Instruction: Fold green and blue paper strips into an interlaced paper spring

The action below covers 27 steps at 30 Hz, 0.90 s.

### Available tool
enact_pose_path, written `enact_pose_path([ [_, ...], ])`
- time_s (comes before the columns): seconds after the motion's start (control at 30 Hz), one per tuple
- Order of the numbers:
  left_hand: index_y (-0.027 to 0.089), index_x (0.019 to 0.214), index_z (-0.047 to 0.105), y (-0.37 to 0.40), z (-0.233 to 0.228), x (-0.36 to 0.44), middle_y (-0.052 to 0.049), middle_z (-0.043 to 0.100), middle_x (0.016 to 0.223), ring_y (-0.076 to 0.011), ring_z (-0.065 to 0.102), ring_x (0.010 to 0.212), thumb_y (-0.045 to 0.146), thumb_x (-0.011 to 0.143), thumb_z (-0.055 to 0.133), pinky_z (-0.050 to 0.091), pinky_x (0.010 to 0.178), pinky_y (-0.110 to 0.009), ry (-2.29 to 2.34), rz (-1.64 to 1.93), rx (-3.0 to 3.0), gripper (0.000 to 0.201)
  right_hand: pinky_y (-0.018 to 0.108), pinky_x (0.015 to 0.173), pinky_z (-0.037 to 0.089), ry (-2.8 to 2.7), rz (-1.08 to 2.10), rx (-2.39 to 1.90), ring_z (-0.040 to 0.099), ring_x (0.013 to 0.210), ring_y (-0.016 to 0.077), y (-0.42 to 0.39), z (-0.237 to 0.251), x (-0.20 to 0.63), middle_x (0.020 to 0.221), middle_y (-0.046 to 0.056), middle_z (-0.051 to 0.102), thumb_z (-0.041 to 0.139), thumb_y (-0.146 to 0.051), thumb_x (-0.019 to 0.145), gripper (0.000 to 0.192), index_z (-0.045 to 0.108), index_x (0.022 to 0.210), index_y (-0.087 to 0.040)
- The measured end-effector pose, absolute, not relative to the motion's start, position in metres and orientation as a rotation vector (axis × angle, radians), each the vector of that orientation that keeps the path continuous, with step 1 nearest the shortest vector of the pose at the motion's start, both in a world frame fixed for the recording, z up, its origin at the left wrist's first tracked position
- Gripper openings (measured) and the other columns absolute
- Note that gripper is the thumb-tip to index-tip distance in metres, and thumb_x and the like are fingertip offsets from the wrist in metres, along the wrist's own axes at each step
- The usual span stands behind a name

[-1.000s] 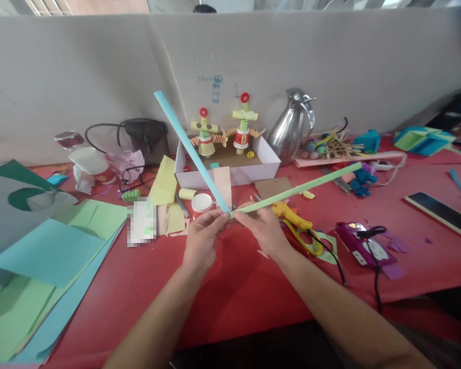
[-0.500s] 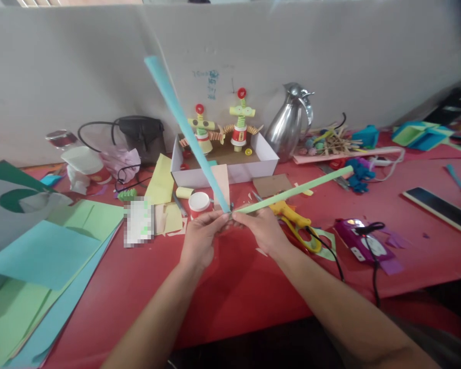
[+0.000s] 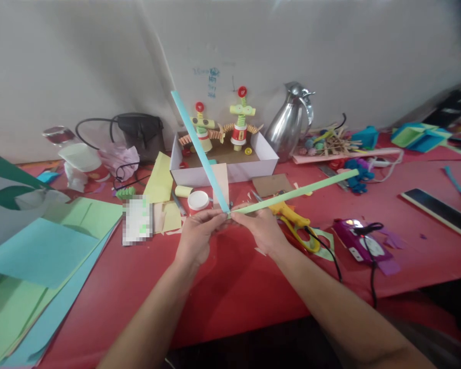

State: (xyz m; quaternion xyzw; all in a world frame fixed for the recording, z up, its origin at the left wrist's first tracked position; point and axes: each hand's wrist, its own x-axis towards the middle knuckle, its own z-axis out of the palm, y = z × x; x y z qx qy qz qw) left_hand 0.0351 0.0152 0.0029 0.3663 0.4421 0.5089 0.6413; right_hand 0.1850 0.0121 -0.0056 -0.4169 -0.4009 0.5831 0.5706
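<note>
My left hand [image 3: 195,237] and my right hand [image 3: 262,229] meet over the red table [image 3: 234,287], fingertips pinching the joined ends of two long paper strips. A blue paper strip [image 3: 200,150] rises up and to the left from that corner. The green paper strip [image 3: 295,192] runs out to the right, low over the table. Both hands are closed on the corner where the strips cross. Yellow scissors [image 3: 297,225] lie just right of my right hand.
A white box [image 3: 267,165] holding two paper figures [image 3: 240,122] stands behind the strips, a steel jug [image 3: 290,123] to its right. Coloured paper sheets [image 3: 42,251] cover the left side. A purple device [image 3: 359,241] with a black cable lies at right.
The blue strip has swung right and stands steeper. The green strip and both hands have stayed almost where they were, still pinching the corner.
</note>
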Motion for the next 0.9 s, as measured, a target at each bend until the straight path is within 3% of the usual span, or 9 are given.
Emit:
enact_pose_path([
  [0.17,0.016,0.082,0.079,0.0163,0.0041,0.0329,-0.005,0.076,0.08,-0.0142,0.069,0.073,0.022,0.062,0.087,0.057,0.079,-0.028,0.916,1.123,0.831,0.023,0.03,0.062,0.047,-0.9,1.387,-1.03,0.061,0.061,0.0143,0.0147,-0.0058,0.1861,0.061,0.0,0.068,0.078,-0.028,0.064,0.011,0.073,0.066,-0.02],
  [0.33,0.015,0.08,0.079,0.0188,-0.0001,0.0311,-0.007,0.077,0.082,-0.0151,0.071,0.075,0.021,0.061,0.088,0.058,0.081,-0.028,0.919,1.106,0.807,0.022,0.027,0.058,0.043,-0.885,1.439,-1.022,0.059,0.059,0.0132,0.0154,-0.0049,0.1874,0.058,0.0,0.066,0.076,-0.027,0.064,0.008,0.072,0.062,-0.019],
  [0.7,0.015,0.08,0.078,0.0201,-0.0011,0.0299,-0.007,0.077,0.083,-0.0154,0.072,0.078,0.02,0.063,0.087,0.057,0.08,-0.026,0.878,1.079,0.804,0.019,0.027,0.057,0.044,-0.936,1.356,-1.054,0.06,0.057,0.0133,0.015,-0.0046,0.1875,0.056,0.0,0.066,0.074,-0.027,0.065,0.009,0.071,0.062,-0.019],
  [0.9,0.016,0.089,0.079,0.0185,0.0004,0.0287,-0.006,0.076,0.079,-0.0155,0.07,0.073,0.018,0.06,0.088,0.056,0.077,-0.027,0.897,1.103,0.874,0.031,0.031,0.065,0.049,-0.913,1.358,-1.01,0.062,0.062,0.0155,0.0142,-0.004,0.1845,0.062,0.001,0.069,0.08,-0.031,0.064,0.014,0.073,0.067,-0.019],
])
